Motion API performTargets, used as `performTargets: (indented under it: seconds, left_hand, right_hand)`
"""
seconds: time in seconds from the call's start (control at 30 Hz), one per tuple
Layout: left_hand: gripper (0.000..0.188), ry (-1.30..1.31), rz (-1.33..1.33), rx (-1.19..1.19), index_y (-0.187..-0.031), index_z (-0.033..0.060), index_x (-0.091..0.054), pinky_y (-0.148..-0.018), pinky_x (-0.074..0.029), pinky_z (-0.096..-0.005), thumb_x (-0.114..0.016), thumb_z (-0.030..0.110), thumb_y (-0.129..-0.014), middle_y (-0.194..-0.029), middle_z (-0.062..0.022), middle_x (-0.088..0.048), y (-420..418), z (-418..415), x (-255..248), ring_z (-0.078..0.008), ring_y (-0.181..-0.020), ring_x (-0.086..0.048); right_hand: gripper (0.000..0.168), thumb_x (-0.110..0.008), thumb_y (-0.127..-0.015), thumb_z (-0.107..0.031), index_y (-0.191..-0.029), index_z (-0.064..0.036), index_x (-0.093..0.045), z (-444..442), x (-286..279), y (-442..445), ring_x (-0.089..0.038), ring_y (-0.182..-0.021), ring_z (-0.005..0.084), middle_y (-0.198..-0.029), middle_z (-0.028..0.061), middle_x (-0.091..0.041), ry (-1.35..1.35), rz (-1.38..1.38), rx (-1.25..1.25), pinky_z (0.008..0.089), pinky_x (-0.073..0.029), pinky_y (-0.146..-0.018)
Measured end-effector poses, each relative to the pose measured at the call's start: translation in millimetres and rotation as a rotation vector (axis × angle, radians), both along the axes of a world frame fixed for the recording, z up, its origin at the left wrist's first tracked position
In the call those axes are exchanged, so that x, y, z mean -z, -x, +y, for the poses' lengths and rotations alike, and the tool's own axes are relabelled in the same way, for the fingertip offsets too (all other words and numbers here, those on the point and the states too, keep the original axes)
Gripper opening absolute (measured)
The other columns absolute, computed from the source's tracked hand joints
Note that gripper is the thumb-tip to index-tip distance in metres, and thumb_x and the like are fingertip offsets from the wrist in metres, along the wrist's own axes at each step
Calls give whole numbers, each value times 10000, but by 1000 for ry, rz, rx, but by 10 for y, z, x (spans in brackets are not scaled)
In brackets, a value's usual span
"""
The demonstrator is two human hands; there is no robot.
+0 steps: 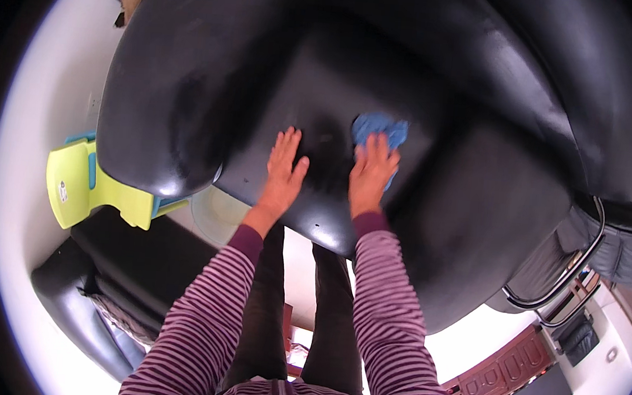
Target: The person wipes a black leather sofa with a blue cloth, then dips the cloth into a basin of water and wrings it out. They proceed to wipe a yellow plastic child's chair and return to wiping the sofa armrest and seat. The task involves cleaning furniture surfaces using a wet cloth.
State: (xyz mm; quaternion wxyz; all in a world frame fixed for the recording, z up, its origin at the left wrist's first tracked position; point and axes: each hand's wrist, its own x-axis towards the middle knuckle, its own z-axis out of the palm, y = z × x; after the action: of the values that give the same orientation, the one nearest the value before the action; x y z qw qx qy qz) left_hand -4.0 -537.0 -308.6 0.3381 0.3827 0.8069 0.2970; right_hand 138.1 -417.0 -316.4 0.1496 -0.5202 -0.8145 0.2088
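Before me is a black leather sofa, its seat cushion (325,81) running back to a tall backrest (473,37). A crumpled blue cloth (380,125) lies on the right part of this cushion. My right hand (373,171) presses down on the cloth, its fingers over the near part and a bit of blue showing beside the palm. To the left, my left hand (285,167) is held flat over the same cushion with the thumb spread, and it holds nothing. Whether that palm touches the leather I cannot tell.
On the left is the sofa's padded armrest (163,91), with a lime-green and blue plastic chair (72,184) beyond it. A second black sofa (139,256) stands behind at left. A chair with a chrome frame (571,273) is at right. A carved wooden door (502,374) shows lower right.
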Motion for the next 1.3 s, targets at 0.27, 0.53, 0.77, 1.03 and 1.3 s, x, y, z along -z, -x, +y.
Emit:
performTargets:
  seconds: [0.27,0.53,0.77,1.03,1.3]
  left_hand:
    - [536,-42,-833,-680,-1450,79,-373,-1129,-257,-328,-498,346,-1002,-1477,-123,-377,-706,-537,-420,-235,-1369,-333]
    - [292,-106,-1113,-678,-1147,44,-551,-860,-439,-237,-667,182,-918,-1024,-19,-603,-328,-552,-625,-93,-953,-541]
    - [110,-190,-845,-673,-915,63,-551,-706,-420,-199,-653,103,-917,-825,42,-578,29,-484,-708,-30,-771,-502]
    - [358,-229,340,-539,-1235,43,-528,-897,-446,-330,-633,117,-901,-1214,-147,-549,354,-27,-613,-253,-1082,-542]
    - [688,117,400,-68,-1431,191,-414,-1099,-137,-604,-683,390,-830,-1529,-176,-286,-357,626,-51,-397,-1412,-232]
  right_hand:
    - [355,-591,-928,-84,-1272,4,-589,-1430,-285,-256,-566,-1087,243,-1188,115,-637,856,450,140,341,-430,-988]
    - [399,-479,-1026,-259,-1313,8,-556,-771,-779,-178,-553,-909,45,-1067,-13,-625,1228,620,329,185,-443,-758]
    - [373,-491,-1015,-246,-1207,48,-618,-329,-852,-76,-565,-998,116,-1064,57,-650,881,486,159,246,-413,-947]
    - [386,-534,-990,-227,-1292,13,-553,208,-674,156,-566,-1126,257,-1260,173,-590,304,317,196,318,-438,-954]
    - [455,-363,-1031,-245,-1424,-20,-401,344,344,-446,-325,-1388,319,-1475,146,-412,-176,-145,-67,455,-208,-1105]
